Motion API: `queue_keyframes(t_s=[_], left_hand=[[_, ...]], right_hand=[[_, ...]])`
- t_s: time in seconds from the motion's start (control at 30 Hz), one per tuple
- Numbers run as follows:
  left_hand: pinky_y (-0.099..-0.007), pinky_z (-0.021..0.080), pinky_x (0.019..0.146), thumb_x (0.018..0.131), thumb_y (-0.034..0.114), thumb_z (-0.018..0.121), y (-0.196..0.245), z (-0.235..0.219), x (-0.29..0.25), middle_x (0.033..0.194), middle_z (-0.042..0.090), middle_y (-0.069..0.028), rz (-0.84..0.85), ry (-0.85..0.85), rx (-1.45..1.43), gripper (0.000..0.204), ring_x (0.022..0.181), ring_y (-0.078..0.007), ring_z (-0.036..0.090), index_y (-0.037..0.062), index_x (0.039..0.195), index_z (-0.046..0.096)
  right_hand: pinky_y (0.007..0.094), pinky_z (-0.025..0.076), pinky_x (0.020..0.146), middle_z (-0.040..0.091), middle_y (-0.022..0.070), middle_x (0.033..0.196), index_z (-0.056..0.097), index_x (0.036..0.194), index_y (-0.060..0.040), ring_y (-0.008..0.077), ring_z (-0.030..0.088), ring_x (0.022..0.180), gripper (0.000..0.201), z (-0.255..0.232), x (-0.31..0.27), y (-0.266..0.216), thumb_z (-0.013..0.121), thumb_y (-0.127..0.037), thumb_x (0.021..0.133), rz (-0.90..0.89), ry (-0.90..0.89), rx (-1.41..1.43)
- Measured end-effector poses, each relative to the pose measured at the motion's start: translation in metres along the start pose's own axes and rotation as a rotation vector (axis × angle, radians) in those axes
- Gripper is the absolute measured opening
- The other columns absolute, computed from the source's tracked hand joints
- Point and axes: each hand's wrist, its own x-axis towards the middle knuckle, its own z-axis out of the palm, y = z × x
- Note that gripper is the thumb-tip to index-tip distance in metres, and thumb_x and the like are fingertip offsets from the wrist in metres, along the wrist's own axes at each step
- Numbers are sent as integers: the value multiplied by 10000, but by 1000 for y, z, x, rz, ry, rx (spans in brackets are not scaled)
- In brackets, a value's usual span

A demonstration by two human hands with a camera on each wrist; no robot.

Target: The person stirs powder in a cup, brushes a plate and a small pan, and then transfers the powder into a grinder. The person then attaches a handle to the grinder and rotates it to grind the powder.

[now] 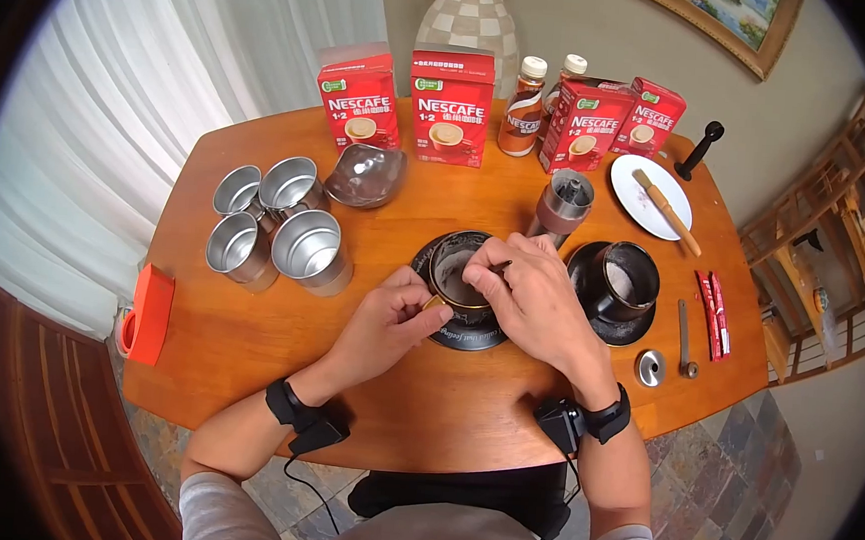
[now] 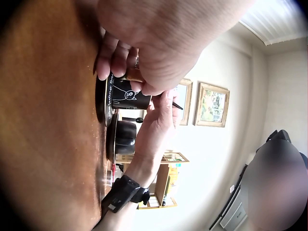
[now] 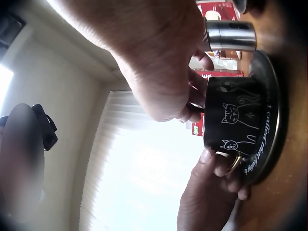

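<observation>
A black cup with white cat drawings (image 3: 231,113) stands on a black saucer with white lettering (image 1: 468,337); light powder or foam shows inside it. My left hand (image 1: 389,322) grips the cup's gold handle (image 3: 236,164), thumb near the rim. Above the cup's opening, my right hand (image 1: 536,302) pinches a thin dark utensil (image 2: 177,105), whose lower end is hidden by the fingers and cup. A second black cup (image 1: 630,283) with pale contents sits on its own saucer, to the right of my right hand.
Several metal cups (image 1: 309,246) and a glass bowl (image 1: 367,175) stand left. Behind are red boxes (image 1: 451,111), bottles (image 1: 524,111) and a grinder (image 1: 563,204). At right lie a brush on a plate (image 1: 627,188), red sachets (image 1: 718,315), a metal scoop (image 1: 685,338) and a disc (image 1: 650,367).
</observation>
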Motion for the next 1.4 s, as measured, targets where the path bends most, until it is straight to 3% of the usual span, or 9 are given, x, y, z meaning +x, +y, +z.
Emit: queue_keyframes(t_s=[0.13, 0.23, 0.93, 1.03, 1.4], left_hand=[[-243, 410, 615, 1015, 151, 735, 2, 0, 0, 930, 458, 7, -9, -1, -12, 270, 716, -60, 467, -10, 838, 608], [-228, 525, 676, 1033, 155, 700, -3, -5, 0, 1061, 530, -12, -16, -52, 56, 188, 830, -70, 582, 3, 925, 676], [-229, 522, 672, 1032, 165, 704, -6, -6, 0, 1055, 534, -15, -16, -56, 70, 202, 810, -72, 586, 1, 919, 671], [-247, 410, 618, 1013, 157, 736, 0, 0, 0, 926, 452, 12, 0, -9, 1, 271, 720, -59, 469, -6, 838, 611], [-248, 395, 612, 1002, 139, 746, 6, 3, -3, 919, 459, 9, -41, 26, -20, 262, 718, -59, 456, -11, 836, 610]], right_hand=[[432, 396, 862, 634, 161, 834, 678, 969, -36, 341, 589, 885, 169, 2, 0, 2, 642, -195, 1012, -20, 5, 16], [430, 394, 865, 652, 154, 848, 684, 968, -32, 332, 594, 895, 176, 1, 0, 1, 640, -197, 1011, -30, -17, 17], [429, 386, 875, 657, 154, 846, 697, 958, -35, 323, 592, 882, 173, 1, 0, 0, 664, -200, 998, -38, -4, -25], [425, 389, 874, 664, 152, 844, 700, 960, -35, 318, 599, 880, 172, 1, 0, 0, 667, -200, 995, -47, 2, -31], [421, 400, 881, 708, 136, 877, 709, 952, -36, 310, 617, 875, 183, -1, 0, -4, 669, -210, 991, -25, -6, -34]])
